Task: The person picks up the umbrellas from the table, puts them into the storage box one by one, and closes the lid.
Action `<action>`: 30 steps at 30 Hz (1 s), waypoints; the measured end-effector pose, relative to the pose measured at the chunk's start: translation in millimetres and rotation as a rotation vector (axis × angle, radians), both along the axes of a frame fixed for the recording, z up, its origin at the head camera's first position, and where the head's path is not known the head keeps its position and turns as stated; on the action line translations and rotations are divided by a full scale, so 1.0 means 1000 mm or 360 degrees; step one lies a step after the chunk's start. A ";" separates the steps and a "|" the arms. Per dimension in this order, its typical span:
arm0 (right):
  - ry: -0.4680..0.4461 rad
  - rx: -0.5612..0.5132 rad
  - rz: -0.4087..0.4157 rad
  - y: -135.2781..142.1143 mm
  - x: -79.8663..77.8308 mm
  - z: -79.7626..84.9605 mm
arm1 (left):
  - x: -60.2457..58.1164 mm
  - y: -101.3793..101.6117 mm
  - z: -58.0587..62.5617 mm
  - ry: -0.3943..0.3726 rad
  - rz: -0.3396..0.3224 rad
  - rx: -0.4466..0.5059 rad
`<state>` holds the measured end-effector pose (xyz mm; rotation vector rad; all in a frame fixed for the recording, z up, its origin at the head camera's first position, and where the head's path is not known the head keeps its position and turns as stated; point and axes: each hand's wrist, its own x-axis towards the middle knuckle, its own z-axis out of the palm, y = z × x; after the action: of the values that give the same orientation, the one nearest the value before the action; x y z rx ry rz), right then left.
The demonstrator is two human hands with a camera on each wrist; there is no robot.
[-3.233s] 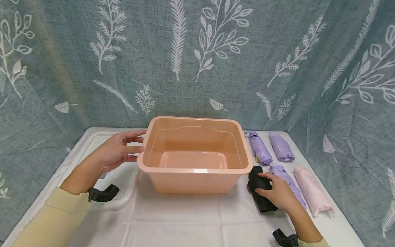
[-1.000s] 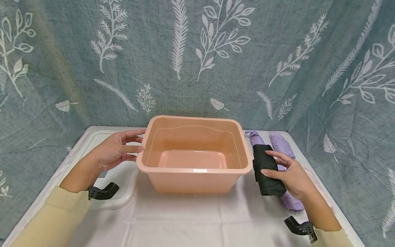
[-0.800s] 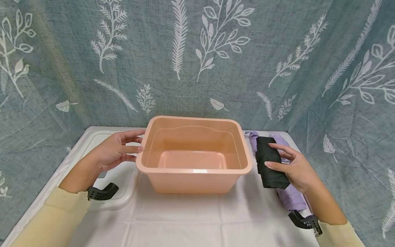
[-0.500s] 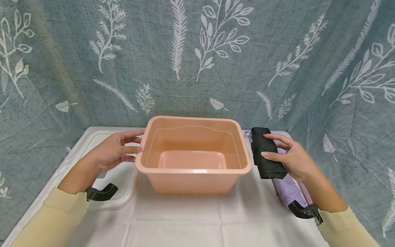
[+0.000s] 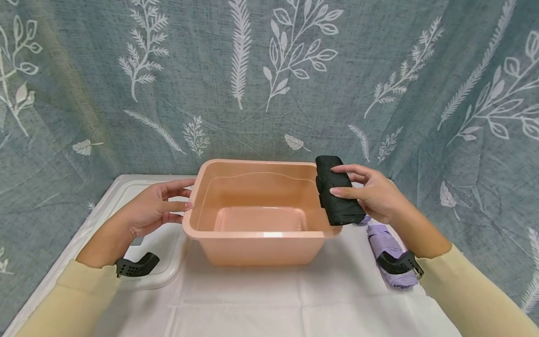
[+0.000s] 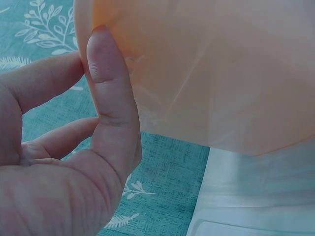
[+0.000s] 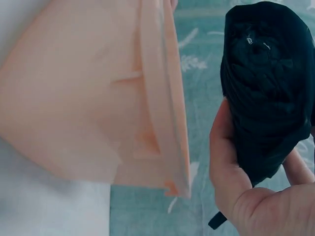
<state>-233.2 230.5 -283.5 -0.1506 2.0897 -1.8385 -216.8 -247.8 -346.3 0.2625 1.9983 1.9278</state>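
Note:
My right hand (image 5: 375,192) holds a black folded umbrella (image 5: 337,196) above the right rim of a peach plastic basin (image 5: 261,250). In the right wrist view, thumb and fingers grip the umbrella (image 7: 266,88) from both sides, and its rolled end faces the camera. A short dark strap (image 7: 216,220) hangs beside that hand. At the basin's left rim, my left hand (image 5: 153,206) touches the edge with loosely extended fingers. The left wrist view has the thumb (image 6: 110,78) lying along the basin's outer wall (image 6: 197,83).
A purple folded umbrella (image 5: 383,241) lies on the white-covered table (image 5: 244,299), under my right forearm. Other bundles behind it are mostly hidden by the right hand and arm. A white lid (image 5: 164,252) lies left of the basin. A patterned teal curtain (image 5: 202,84) surrounds the table.
My right hand has picked up the black umbrella from the table, raised it and carried it left, over the basin's right rim. The left hand stays at the left rim.

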 end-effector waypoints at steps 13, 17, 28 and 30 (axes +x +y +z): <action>-0.0060 -0.0045 0.0128 -0.038 -0.026 0.018 | -0.001 0.001 0.000 -0.0007 -0.0001 -0.0012; -0.0106 -0.0057 0.0157 -0.054 -0.032 0.022 | -0.001 -0.001 0.000 -0.0004 -0.0005 -0.0012; -0.0241 0.0028 0.0233 -0.094 -0.055 0.019 | -0.001 -0.001 -0.002 -0.0014 -0.0005 0.0031; -0.0274 0.0043 0.0253 -0.101 -0.058 0.018 | -0.001 -0.001 -0.002 -0.0012 -0.0005 0.0035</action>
<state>-291.0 129.5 -265.9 -0.1419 1.9266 -1.6679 -218.0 -248.5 -348.0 0.2630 1.9720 1.9467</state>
